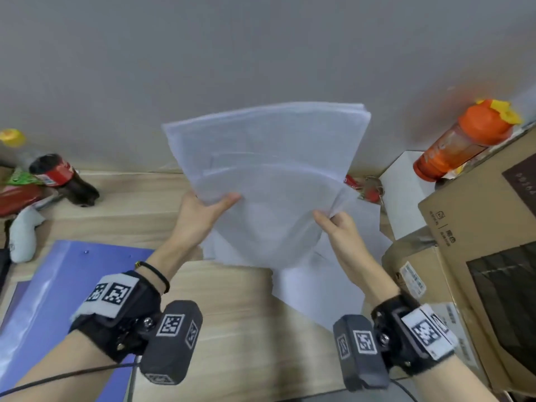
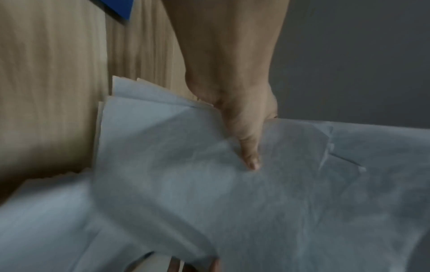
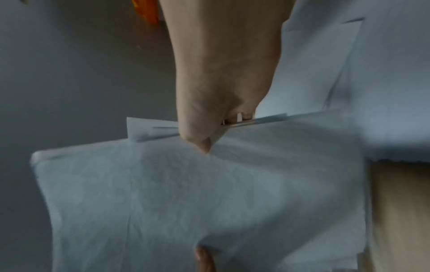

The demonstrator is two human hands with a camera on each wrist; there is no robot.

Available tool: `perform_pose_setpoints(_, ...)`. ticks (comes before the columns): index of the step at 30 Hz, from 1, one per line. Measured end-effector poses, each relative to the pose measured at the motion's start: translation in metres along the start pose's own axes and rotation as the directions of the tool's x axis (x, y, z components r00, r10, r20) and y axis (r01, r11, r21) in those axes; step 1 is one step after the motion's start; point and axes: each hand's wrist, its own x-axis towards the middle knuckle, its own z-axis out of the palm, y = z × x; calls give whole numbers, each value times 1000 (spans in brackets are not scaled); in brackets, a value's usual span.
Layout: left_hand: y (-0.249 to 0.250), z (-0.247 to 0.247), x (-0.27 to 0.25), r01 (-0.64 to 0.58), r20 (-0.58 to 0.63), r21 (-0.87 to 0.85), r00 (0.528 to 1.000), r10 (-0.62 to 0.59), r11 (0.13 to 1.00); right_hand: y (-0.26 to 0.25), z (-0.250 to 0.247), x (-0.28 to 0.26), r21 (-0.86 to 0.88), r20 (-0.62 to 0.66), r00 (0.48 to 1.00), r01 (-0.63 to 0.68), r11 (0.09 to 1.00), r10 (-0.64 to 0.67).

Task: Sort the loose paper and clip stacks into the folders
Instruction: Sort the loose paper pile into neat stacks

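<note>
A thick stack of white paper [image 1: 266, 158] is held up off the wooden desk, tilted toward the wall, its sheets slightly fanned. My left hand [image 1: 203, 210] grips its left lower edge, thumb on top [image 2: 250, 156] and fingers hidden underneath. My right hand [image 1: 336, 224] pinches the right lower edge, thumb pressed into the sheets [image 3: 202, 143]. More loose white sheets [image 1: 319, 285] lie on the desk beneath the stack. A blue folder [image 1: 58, 285] lies flat at the lower left of the desk.
Cardboard boxes [image 1: 475, 227] stand at the right with an orange bottle [image 1: 461, 140] lying on top. A cola bottle [image 1: 63, 178], snack packets and a grey object crowd the left. Keys with a red tag [image 1: 365, 187] lie by the wall.
</note>
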Motion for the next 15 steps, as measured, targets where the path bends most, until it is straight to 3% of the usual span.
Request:
perform_pose_setpoints(3,4,-7,0,-64,22,33,998,63,997,0,-1,-6,81,9,999,46,996,-47)
perform_pose_setpoints(6,-19,-9,-4,53,108,153,992,-70,987,26,12,-2,-32,7,999,-47,998,47)
perform_pose_setpoints(8,-28,-7,-6,120,72,174,988,-135,977,36,15,0,-62,-35,996,-79,995,77)
perform_pose_setpoints(12,-20,-9,-8,90,61,103,993,-97,991,22,9,-4,27,-68,997,-33,999,34)
perform_pose_setpoints(15,-30,-15,-12,125,164,186,974,-156,975,30,10,0,32,-54,998,-24,999,26)
